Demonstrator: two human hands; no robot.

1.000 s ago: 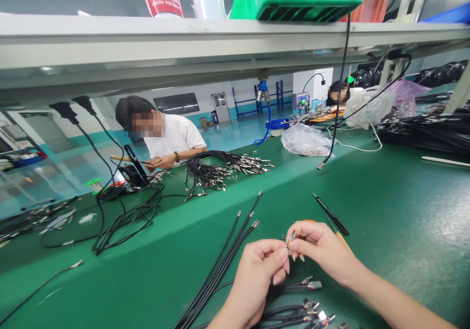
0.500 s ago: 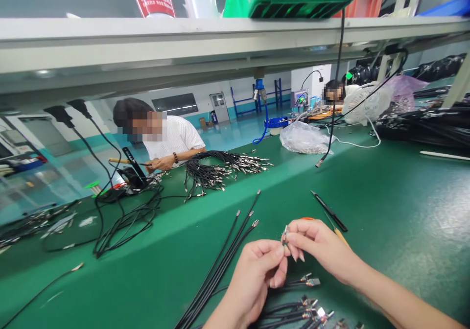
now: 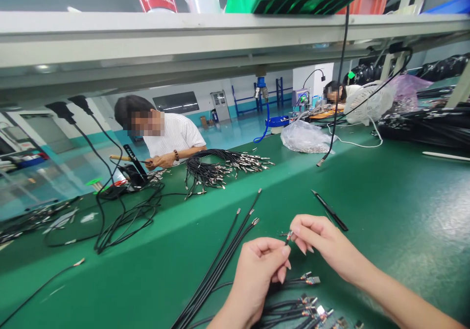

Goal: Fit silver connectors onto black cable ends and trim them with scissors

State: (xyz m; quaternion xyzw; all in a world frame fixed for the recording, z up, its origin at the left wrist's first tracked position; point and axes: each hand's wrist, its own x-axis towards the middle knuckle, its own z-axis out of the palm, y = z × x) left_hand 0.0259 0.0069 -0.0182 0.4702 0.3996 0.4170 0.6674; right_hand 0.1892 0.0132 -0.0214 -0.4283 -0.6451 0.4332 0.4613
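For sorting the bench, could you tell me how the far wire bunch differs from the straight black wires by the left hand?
The far wire bunch is a dense, looped heap of many wires; the straight black wires are few and lie nearly parallel. Both are black with metal tips.

Two hands: left hand [image 3: 255,276], right hand [image 3: 325,238]. One metal crimp terminal [image 3: 290,236] between them. Three loose black wires [image 3: 220,265] near table's front edge. One pair black tweezers [image 3: 330,210], right of those. One bundle terminated black wires [image 3: 209,170] along table's far edge. Two co-workers: one co-worker [image 3: 172,138] beyond far edge, second co-worker [image 3: 336,93] farther right. One clear plastic bag [image 3: 304,138], far edge. One white desk fan [image 3: 365,105], far right corner. Two black plugs [image 3: 62,109], far left corner.
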